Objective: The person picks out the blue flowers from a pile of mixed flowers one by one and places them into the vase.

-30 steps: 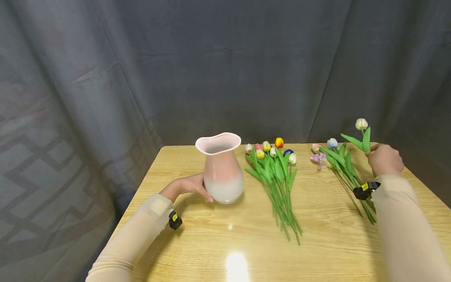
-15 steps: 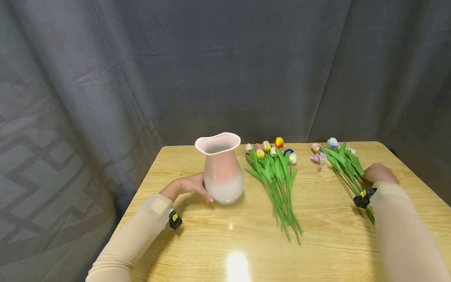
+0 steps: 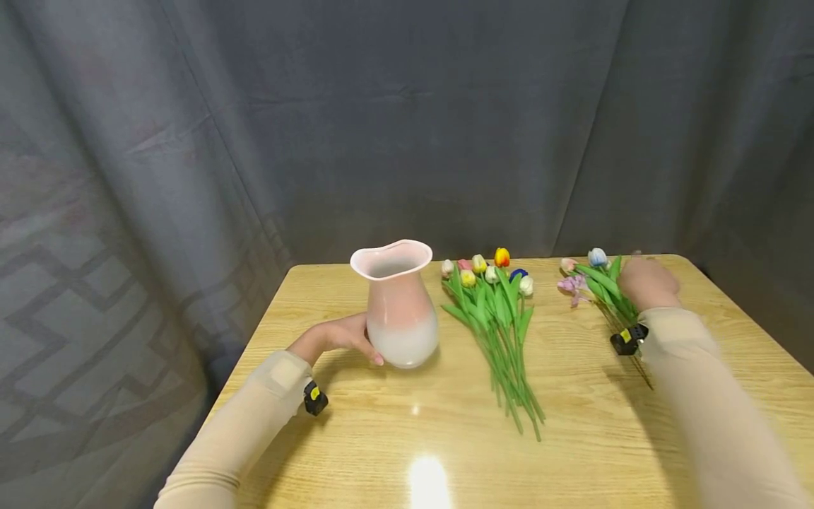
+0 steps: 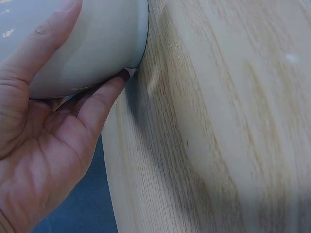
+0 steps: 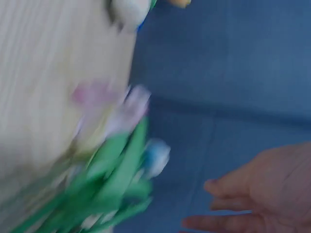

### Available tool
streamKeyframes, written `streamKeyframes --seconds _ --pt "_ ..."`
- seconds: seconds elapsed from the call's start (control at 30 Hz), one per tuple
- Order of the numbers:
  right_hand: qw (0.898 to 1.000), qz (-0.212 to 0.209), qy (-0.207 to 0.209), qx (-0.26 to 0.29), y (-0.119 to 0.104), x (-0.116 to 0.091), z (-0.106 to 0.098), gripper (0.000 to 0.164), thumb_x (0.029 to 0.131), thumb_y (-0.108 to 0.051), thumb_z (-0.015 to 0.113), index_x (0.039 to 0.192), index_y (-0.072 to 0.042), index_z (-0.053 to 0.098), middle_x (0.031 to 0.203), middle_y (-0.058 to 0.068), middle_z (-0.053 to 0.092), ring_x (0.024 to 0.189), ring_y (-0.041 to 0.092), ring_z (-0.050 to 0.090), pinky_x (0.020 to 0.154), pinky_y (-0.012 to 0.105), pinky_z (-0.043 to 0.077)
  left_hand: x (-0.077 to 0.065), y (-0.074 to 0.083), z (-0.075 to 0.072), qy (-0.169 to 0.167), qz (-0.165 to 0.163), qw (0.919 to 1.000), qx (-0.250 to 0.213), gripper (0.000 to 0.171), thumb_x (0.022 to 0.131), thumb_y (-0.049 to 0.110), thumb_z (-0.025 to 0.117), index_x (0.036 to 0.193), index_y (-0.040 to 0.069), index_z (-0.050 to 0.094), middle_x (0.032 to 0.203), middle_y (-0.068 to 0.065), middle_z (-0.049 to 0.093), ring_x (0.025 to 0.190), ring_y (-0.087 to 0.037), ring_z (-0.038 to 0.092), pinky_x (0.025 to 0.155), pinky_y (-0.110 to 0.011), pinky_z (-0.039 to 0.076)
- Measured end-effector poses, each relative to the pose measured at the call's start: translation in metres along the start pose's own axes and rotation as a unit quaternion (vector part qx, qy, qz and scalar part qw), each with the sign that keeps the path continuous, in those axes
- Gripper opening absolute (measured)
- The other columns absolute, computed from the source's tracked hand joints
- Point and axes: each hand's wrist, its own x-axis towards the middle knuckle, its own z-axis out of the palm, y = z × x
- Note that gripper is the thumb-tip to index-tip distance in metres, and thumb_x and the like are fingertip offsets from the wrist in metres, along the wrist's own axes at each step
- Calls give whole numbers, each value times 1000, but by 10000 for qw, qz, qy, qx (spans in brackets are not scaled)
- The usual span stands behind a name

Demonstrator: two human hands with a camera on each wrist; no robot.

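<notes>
My left hand [image 3: 346, 334] holds a pink-and-white vase [image 3: 403, 322] with a wavy rim, low on its left side. In the left wrist view the thumb lies along the vase [image 4: 107, 43] and the fingers [image 4: 99, 104] reach round under its base. Over the right-hand bunch of tulips [image 3: 607, 283] hovers my right hand [image 3: 649, 283], hiding part of the leaves and stems. The right wrist view shows its thumb and fingers [image 5: 223, 223] apart with nothing between them, beside blurred green leaves [image 5: 112, 174] and a light blue tulip [image 5: 156, 158].
A larger bunch of mixed-colour tulips [image 3: 502, 325] lies between the vase and the right-hand bunch, stems toward me. Purple blossoms [image 3: 574, 284] lie at the right bunch's left edge. The wooden table [image 3: 356, 452] ends at a grey curtain [image 3: 407, 141].
My right hand lowered a white tulip onto the right bunch, let go of it, then moved up and left over the bunch. The left hand and vase have stayed nearly still.
</notes>
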Motion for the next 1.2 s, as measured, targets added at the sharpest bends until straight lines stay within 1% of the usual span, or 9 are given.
streamKeyframes --seconds 0.1,0.17,0.3,0.43,0.53,0.7,0.97,1.07,1.2 --pt "9964 -676 432 263 -28 -9 0 59 98 -13 36 145 17 15 134 43 35 115 59 43 85 68 44 0 0 1 -2 21 10000 2 88 71 3 82 144 10 34 141 -8 48 128 -22 47 108 -38 37" --pt "9916 -1135 453 418 -46 -16 2 58 100 -16 39 146 14 19 137 41 35 120 59 40 91 68 41 1 1 1 -11 37 10000 11 87 72 3 82 144 10 34 141 -8 48 127 -22 47 108 -38 37" --pt "9767 -1968 129 850 -76 -28 11 49 101 -17 44 139 12 38 129 37 49 109 50 55 84 55 50 1 2 2 -4 50 9999 93 87 72 4 82 144 12 34 141 -7 48 127 -22 47 108 -38 37" --pt "9625 -2360 -277 1305 -95 -28 35 24 97 -11 52 108 9 56 96 27 64 82 37 66 61 35 51 1 4 1 35 56 9998 201 88 72 4 82 144 13 34 141 -6 48 127 -21 47 107 -37 37" --pt "9596 -2387 -608 1358 -102 -23 58 14 94 -10 56 93 4 54 77 15 62 65 25 63 56 27 47 0 4 0 53 58 9997 217 88 71 3 82 144 13 34 141 -6 48 126 -21 47 107 -37 38" --pt "9632 -2020 -1068 1416 -105 -14 90 19 91 -12 62 87 2 50 62 4 55 52 12 55 54 25 45 1 4 1 53 39 9998 198 87 72 3 82 144 13 34 141 -6 48 126 -21 47 107 -37 38" --pt "9566 -1982 -1304 1692 -101 -6 100 37 90 -17 63 58 -13 45 49 -3 51 46 8 53 56 24 43 0 4 2 87 4 9999 140 85 72 3 81 143 11 36 139 -7 49 125 -21 48 107 -39 38" --pt "9461 -1892 -1503 2155 -98 -8 97 33 91 -15 62 60 -11 51 51 -4 53 49 7 52 58 23 44 -1 4 2 122 -29 9998 130 85 71 3 82 142 11 36 139 -7 50 125 -21 48 107 -38 38" --pt "9148 -1686 -1833 3180 -94 -15 92 17 91 -8 58 76 -1 55 61 -1 57 55 6 56 58 21 50 -1 3 2 105 -98 9999 86 86 71 3 82 143 10 35 140 -8 49 125 -22 48 106 -37 39"
